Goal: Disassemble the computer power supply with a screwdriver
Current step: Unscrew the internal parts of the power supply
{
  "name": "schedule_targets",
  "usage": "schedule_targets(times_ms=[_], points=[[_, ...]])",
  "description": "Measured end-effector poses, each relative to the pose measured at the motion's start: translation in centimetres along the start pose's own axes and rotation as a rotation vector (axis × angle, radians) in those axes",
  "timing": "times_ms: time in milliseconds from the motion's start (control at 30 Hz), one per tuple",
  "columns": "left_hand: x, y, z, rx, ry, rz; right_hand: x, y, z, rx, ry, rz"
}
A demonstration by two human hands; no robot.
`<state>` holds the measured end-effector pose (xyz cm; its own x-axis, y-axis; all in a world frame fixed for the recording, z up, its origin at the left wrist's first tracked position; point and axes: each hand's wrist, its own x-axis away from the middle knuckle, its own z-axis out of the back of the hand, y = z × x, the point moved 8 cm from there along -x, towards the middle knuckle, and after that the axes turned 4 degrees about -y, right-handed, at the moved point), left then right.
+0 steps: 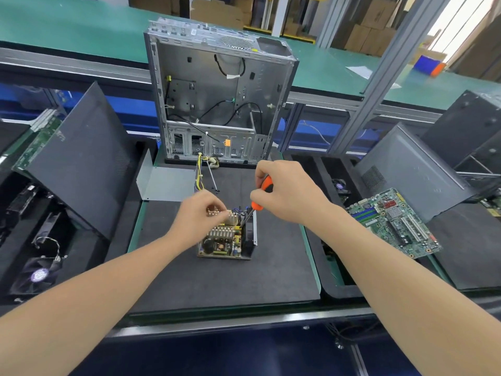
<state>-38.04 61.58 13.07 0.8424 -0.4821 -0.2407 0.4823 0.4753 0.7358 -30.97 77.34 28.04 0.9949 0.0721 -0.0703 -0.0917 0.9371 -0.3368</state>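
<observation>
1. Far left: a fan (pixel 39 275) lies flat, with a black side panel (pixel 81 158) leaning beside it.
2. Left hand (pixel 200 215): fingers curled round the heatsink fins at the far end of the power supply (pixel 225 241).
3. The power supply sits opened up on the dark mat (pixel 217 283), mid-counter (pixel 244 321), in front of the gutted PC case (pixel 219 96).
4. Right hand (pixel 287 191): fingers clenched on the orange screwdriver (pixel 267 185), tip down inside the supply.
5. Right: a motherboard (pixel 393 223).
</observation>
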Motion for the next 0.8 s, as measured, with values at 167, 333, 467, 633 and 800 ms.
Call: schedule_targets(times_ms=[167,333,467,633,800], points=[[0.3,-7.9,5.2,-0.093,0.137,0.343,-1.0,-0.5,-0.9,0.003,-0.01,-0.011],[3.0,-13.1,3.7,-0.14,0.022,0.494,-2.2,-1.0,-2.2,-0.018,-0.017,-0.005],[3.1,-13.5,2.5,-0.166,-0.007,0.457,-2.7,-0.6,-2.6,-0.013,-0.015,-0.019],[2.9,-13.4,2.4,-0.164,-0.019,0.445,-2.7,0.3,-2.7,-0.026,-0.016,-0.045],[1.8,-12.1,3.0,-0.183,0.029,0.448,-2.3,1.3,-2.2,-0.063,0.003,-0.067]])
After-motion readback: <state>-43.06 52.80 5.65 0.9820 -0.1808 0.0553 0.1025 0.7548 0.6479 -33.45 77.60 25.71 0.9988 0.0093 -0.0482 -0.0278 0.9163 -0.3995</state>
